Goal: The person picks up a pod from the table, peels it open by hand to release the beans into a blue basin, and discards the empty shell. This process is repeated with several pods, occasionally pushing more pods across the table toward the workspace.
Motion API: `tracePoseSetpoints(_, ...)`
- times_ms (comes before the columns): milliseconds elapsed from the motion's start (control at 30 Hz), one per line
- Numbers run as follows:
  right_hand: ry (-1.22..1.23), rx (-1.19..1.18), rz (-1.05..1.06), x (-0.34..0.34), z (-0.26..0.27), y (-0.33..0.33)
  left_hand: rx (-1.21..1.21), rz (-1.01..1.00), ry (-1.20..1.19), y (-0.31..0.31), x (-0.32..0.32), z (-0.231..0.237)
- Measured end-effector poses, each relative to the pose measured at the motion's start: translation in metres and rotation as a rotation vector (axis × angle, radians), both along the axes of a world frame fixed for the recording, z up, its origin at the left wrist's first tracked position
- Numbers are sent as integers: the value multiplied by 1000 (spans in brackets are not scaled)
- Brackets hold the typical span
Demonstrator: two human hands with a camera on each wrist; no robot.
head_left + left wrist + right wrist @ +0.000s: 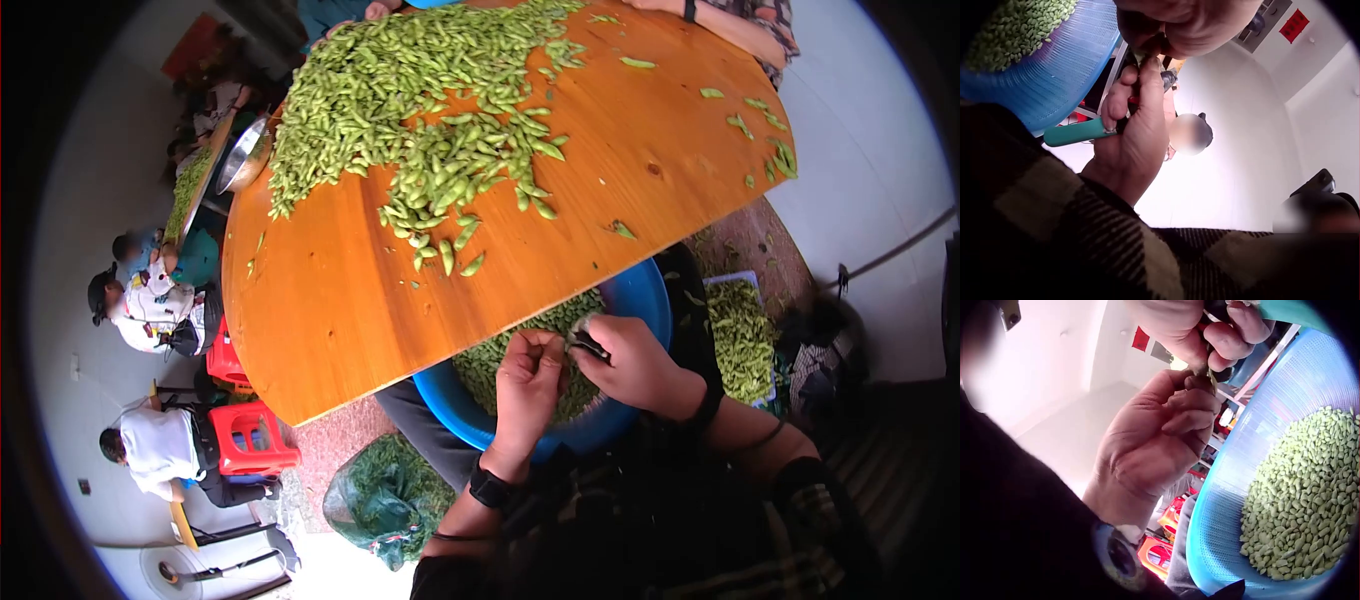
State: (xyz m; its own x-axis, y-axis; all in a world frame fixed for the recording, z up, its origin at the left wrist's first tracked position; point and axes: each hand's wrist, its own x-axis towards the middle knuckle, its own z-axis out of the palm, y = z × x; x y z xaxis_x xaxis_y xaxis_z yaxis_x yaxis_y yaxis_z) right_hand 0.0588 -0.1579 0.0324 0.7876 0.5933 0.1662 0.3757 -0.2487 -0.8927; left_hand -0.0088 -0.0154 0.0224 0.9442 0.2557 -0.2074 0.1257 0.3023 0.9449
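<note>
Over a blue basket [427, 392] of shelled green beans [1304, 500], both hands meet with fingertips close together. My left hand [528, 382] pinches a green bean pod [1212, 381], mostly hidden by the fingers. Curled round a small tool with a teal handle [1075, 132], my right hand [640, 365] brings its thumb and fingers right at the pod; the tool's working end is hidden, so I cannot tell its kind. In the right wrist view, the left palm shows below the right fingers.
A wooden table [330, 320] overhangs the basket, with a large heap of bean pods [400, 100] on it. To the right stands a crate of pods [740, 340]; a green mesh bag [385, 495] lies on the floor at left. Other people sit near red stools [250, 440].
</note>
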Motion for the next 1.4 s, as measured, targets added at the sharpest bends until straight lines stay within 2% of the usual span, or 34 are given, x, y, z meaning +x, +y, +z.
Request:
tracePoseSetpoints(67, -254, -25, -6, 0, -2, 3, 300, 34, -30, 0, -1, -7)
tracePoseSetpoints(100, -287, 5, -1, 1, -2, 4, 401, 31, -26, 1, -1, -6)
tracePoseSetpoints(200, -222, 28, 36, 3, -1, 5, 488, -16, -3, 2, -4, 0)
tracePoseSetpoints(233, -107, 52, 54, 4, 4, 4, 488, -22, 2, 4, -5, 4)
tracePoseSetpoints(300, -38, 72, 63, 8, 4, 3, 367, -129, 62, 8, -5, 11)
tracePoseSetpoints(333, 26, 89, 74, 10, 3, 3, 367, -134, 68, 8, -4, 11)
tracePoseSetpoints(400, 135, 100, 53, 13, -7, 5, 192, -153, 79, 6, 0, 8)
tracePoseSetpoints(467, 390, 100, -59, 16, -10, 5, 172, -166, 84, 3, 6, 7)
tracePoseSetpoints(633, 388, 107, -91, 18, -28, 0, 193, -184, 156, 3, 19, -12)
tracePoseSetpoints(700, 736, 187, -91, 20, -25, -2, 154, -173, 206, -1, 26, -3)
tracePoseSetpoints(833, 904, 294, -65, 28, -29, -4, 6, -190, 233, 5, 37, -5)
tracePoseSetpoints(933, 765, 217, -88, 30, -34, -7, 99, -286, 215, 11, 42, -17)
tracePoseSetpoints(967, 509, 148, -64, 30, -44, -9, 99, -286, 216, 10, 42, -20)
tracePoseSetpoints(1000, 253, 79, -40, 31, -46, -10, 200, -281, 173, 8, 42, -22)
tracePoseSetpoints(1033, 254, 78, -40, 30, -46, -11, 299, -276, 130, 6, 41, -24)
tracePoseSetpoints(1067, 211, 70, -67, 28, -45, -13, 300, -278, 131, 6, 41, -28)
tracePoseSetpoints(1133, 170, 63, -92, 24, -42, -14, 660, -337, -81, 5, 41, -33)
tracePoseSetpoints(1167, 107, 61, -117, 22, -42, -14, 661, -336, -78, 4, 41, -35)
tracePoseSetpoints(1233, 44, 60, -142, 19, -40, -14, 858, -292, -300, 0, 44, -34)
tracePoseSetpoints(1367, -85, 45, -151, 15, -38, -15, 849, -348, -255, -1, 43, -19)
tracePoseSetpoints(1400, -104, 20, -121, 14, -37, -16, 788, -390, -160, 1, 42, -18)
